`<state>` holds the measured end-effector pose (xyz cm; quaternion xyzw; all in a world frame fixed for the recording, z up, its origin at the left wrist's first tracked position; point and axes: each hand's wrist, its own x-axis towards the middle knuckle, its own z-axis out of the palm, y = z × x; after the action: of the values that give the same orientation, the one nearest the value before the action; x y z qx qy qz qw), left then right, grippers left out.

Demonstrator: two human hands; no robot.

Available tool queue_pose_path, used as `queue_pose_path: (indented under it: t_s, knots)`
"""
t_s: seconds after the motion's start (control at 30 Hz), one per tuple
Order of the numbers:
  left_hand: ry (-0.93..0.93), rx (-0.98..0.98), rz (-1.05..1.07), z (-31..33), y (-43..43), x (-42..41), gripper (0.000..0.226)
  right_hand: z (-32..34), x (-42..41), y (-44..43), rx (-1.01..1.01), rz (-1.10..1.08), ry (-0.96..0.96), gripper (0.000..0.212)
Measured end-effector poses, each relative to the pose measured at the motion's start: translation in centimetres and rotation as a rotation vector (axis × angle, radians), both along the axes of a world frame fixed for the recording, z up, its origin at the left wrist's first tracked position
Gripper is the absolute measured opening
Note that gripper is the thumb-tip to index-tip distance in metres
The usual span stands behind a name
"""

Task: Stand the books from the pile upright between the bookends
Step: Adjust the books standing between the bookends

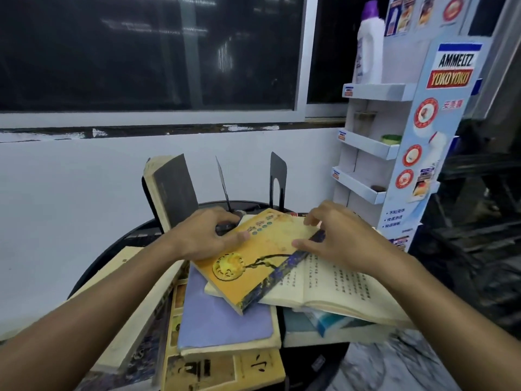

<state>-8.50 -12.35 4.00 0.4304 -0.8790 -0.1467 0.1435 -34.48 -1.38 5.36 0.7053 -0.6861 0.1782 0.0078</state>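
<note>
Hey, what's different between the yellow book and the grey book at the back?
The yellow book lies flat on the pile; the grey book stands on end, tilted. The yellow book's cover carries a round medallion; the grey book's is plain. The left hand and right hand both hold the yellow book; neither holds the grey book. Both are closed.
</note>
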Motion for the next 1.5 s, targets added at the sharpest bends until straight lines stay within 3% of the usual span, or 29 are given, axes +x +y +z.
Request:
queue_pose_path:
  t_s: [0.1, 0.27, 0.33, 0.43, 0.53, 0.67, 0.87, 1.17, 1.33, 1.5]
  knots:
    - [-0.026, 0.026, 0.003, 0.0, -0.3, -0.6, 0.067, -0.2, -0.4, 1.4, 0.001, -0.062, 0.011, 0.045]
    - [-0.075, 0.043, 0.017, -0.2, -0.8, -1.2, 0.109, -0.6, -0.6, 2.1, 0.008, -0.105, 0.043, 0.048]
    - [-0.089, 0.046, 0.024, -0.2, -0.9, -1.5, 0.101, -1.0, -0.6, 1.9, 0.028, -0.111, 0.072, 0.051]
    - [-0.078, 0.043, 0.041, -0.2, -0.7, -2.0, 0.069, -1.4, -0.4, 1.7, 0.064, -0.119, 0.079, 0.052]
    - [-0.051, 0.075, 0.049, -0.3, -0.7, -1.8, 0.058, -1.3, 0.0, 1.6, 0.078, -0.098, 0.073, 0.044]
    - [-0.014, 0.093, 0.093, -0.9, -0.9, -0.6, 0.058, -1.6, 0.5, 0.7, 0.100, -0.052, 0.061, 0.040]
    - [0.013, 0.133, 0.177, -1.4, -0.3, 1.0, 0.052, -1.9, 0.6, -2.4, 0.168, 0.056, 0.083, 0.078]
    - [0.037, 0.135, 0.150, -1.8, -0.9, 2.5, 0.050, -1.2, -0.5, -6.0, 0.238, 0.129, 0.167, 0.073]
    - [0.042, 0.218, 0.103, -1.6, -2.5, 2.6, 0.066, -1.2, -0.7, -6.3, 0.219, 0.103, 0.150, 0.075]
    - [0.102, 0.383, 0.061, -1.7, -2.8, 2.4, 0.044, -1.1, -0.4, -6.0, 0.212, 0.129, 0.129, 0.070]
